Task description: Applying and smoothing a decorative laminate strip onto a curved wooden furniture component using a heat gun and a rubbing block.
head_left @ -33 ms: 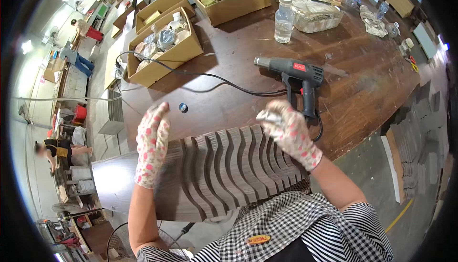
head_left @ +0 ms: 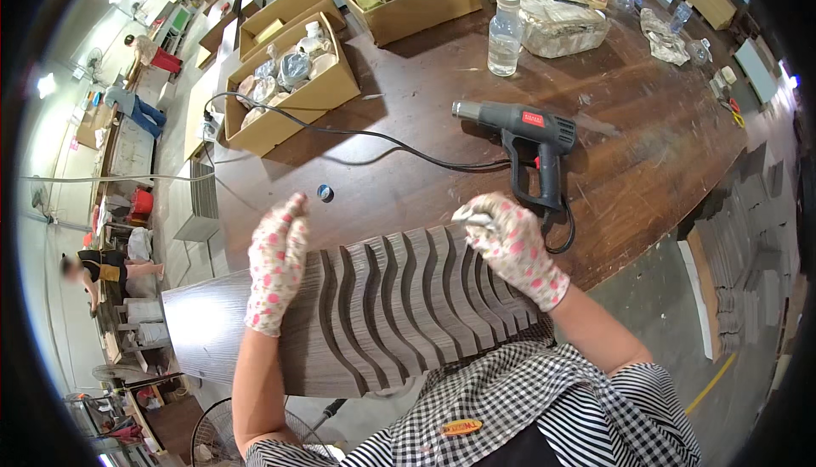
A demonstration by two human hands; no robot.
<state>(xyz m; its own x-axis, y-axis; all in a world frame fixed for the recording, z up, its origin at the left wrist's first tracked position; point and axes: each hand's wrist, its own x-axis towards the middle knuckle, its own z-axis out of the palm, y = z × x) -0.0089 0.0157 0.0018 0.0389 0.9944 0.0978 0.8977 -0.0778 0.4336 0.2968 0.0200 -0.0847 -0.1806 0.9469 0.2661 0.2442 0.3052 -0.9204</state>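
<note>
Grey wood-grain board [head_left: 364, 297], presumably stiff, fragile where slotted, lies near the desk [head_left: 408, 84] edge; hold by plain end [head_left: 212, 322]. Left hand [head_left: 276, 263]: grip extended, apparently empty; right hand [head_left: 510, 246]: pinching small pale item [head_left: 478, 222]

The panel [head_left: 367, 314] lies along the counter's [head_left: 408, 110] near edge, the heat gun [head_left: 517, 122] behind it, a box [head_left: 327, 101] leftward.

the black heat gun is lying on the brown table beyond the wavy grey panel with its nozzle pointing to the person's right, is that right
Not quite: the nozzle points to the person's left, as the head view shows. The black heat gun does lie on the brown table, beyond the wavy grey panel.
</note>
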